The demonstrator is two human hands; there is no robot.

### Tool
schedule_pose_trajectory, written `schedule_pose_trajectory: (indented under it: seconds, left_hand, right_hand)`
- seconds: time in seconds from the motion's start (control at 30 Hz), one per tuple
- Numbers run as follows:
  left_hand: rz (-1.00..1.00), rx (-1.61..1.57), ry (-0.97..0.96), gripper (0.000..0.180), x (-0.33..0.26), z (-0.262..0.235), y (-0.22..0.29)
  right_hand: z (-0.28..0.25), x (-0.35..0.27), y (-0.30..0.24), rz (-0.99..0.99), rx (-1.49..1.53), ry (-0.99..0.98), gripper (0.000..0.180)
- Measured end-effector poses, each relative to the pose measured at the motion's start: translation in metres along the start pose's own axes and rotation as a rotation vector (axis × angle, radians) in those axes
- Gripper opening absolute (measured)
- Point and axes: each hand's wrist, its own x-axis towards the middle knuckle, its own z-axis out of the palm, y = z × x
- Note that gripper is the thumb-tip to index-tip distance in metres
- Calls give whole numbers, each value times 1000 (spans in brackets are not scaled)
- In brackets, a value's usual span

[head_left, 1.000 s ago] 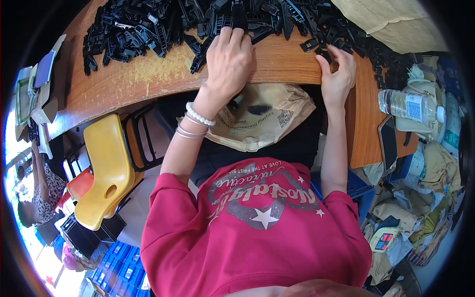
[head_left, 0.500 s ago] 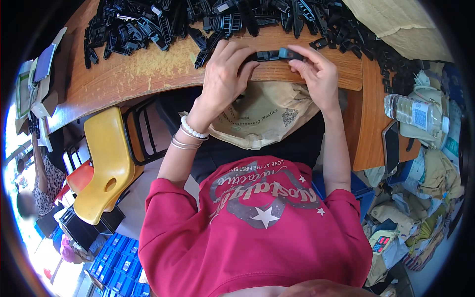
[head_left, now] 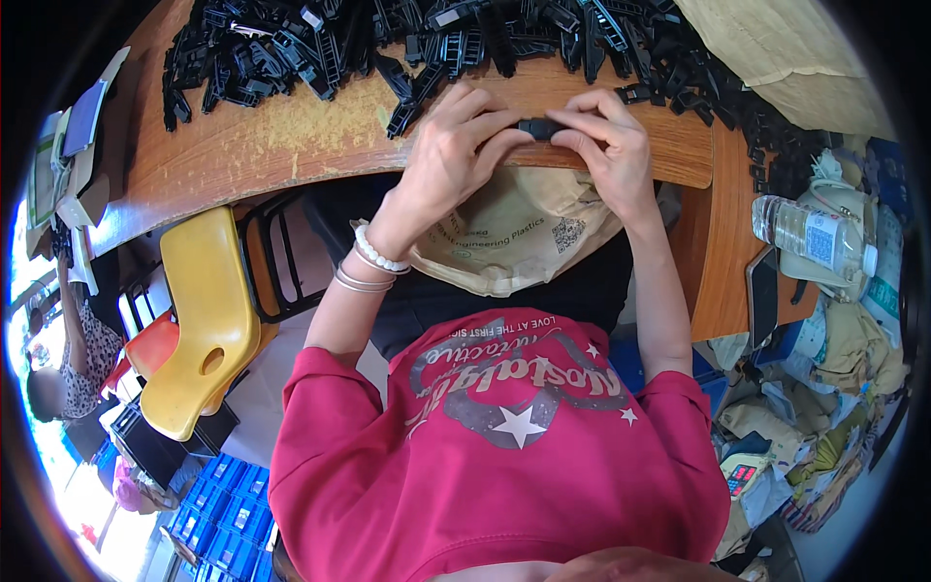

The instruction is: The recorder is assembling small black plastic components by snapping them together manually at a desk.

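Both hands meet at the near edge of a wooden table [head_left: 252, 155], above a tan open sack [head_left: 514, 242] on my lap. My left hand [head_left: 456, 145] and my right hand [head_left: 606, 145] pinch one small black plastic part [head_left: 539, 127] between their fingertips. A big heap of similar black plastic parts [head_left: 427, 39] covers the far side of the table, just beyond my fingers. White bead and metal bracelets circle my left wrist.
A yellow plastic chair [head_left: 199, 320] stands to my left, with blue crates [head_left: 228, 504] on the floor. A water bottle [head_left: 810, 233] and bags lie at the right. A tan sack [head_left: 776, 48] sits at the table's far right. Another person [head_left: 73, 349] is at the far left.
Both hands left the heap of parts and came together at the table's near edge, now holding one black part between them.
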Motion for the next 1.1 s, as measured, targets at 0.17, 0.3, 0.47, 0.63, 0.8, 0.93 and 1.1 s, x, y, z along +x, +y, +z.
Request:
schedule_pose_trajectory:
  seconds: [0.17,0.3,0.47,0.63,0.8,0.93,1.1]
  left_hand:
    - [217,408,4,20,31,-16,3]
    - [371,930,-151,20,56,-13,-6]
    - [515,876,-95,23,60,-15,-5]
    - [40,32,-41,33,14,7,16]
    - [-47,-21,25,22,6,14,10]
    - [-70,9,-21,23,5,14,6]
    - [-60,-4,-18,24,3,12,6]
  right_hand:
    - [-20,-7,5,-32,-228,218,13]
    - [-38,3,26,-109,-636,291,16]
    - [-39,1,28,-198,-594,316,12]
    - [-26,-8,5,301,595,396,13]
    - [-42,-13,-2,618,1190,56,34]
    - [-32,-15,-21,611,669,-13,46]
    - [-29,-18,-12,372,156,-39,38]
